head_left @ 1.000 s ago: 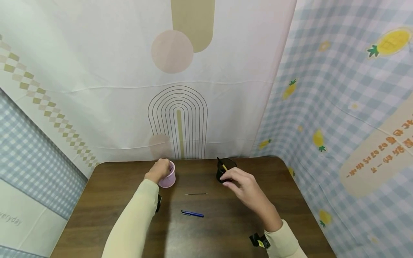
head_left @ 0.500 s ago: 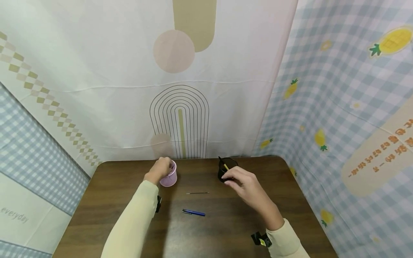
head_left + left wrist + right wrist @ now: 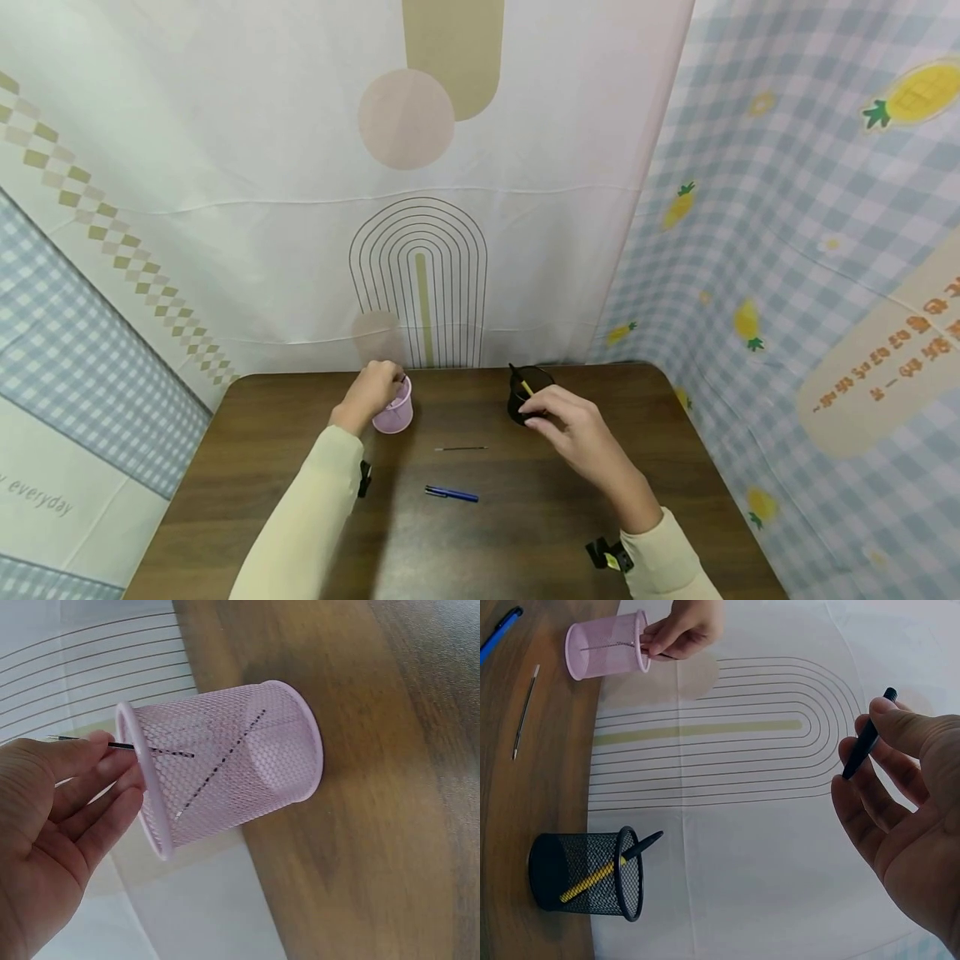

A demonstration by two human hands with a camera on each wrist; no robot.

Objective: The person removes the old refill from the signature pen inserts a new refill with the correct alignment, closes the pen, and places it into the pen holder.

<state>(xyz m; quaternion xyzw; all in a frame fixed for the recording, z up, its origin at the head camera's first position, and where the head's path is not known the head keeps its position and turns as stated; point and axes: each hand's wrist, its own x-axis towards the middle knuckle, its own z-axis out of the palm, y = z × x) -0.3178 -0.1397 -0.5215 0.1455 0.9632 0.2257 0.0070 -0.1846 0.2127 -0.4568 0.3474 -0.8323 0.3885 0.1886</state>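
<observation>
Right wrist: left hand (image 3: 52, 836) pinches refill (image 3: 124, 746) partway in cup (image 3: 236, 784); right hand (image 3: 922, 832), black piece (image 3: 866, 741).

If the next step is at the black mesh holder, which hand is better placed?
Probably the right hand: it is nearer the black mesh holder and holds a dark pen-like piece. The left hand is at the pink mesh holder, pinching a thin rod.

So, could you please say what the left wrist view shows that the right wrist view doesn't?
Left wrist only: two clearly separate rods, one pinched by the left hand, one inside the pink holder.
Right wrist only: right hand holding a dark tapered piece, black holder with yellow-black pen, blue pen, loose rod.
Both: left hand, pink holder, tabletop.
</observation>
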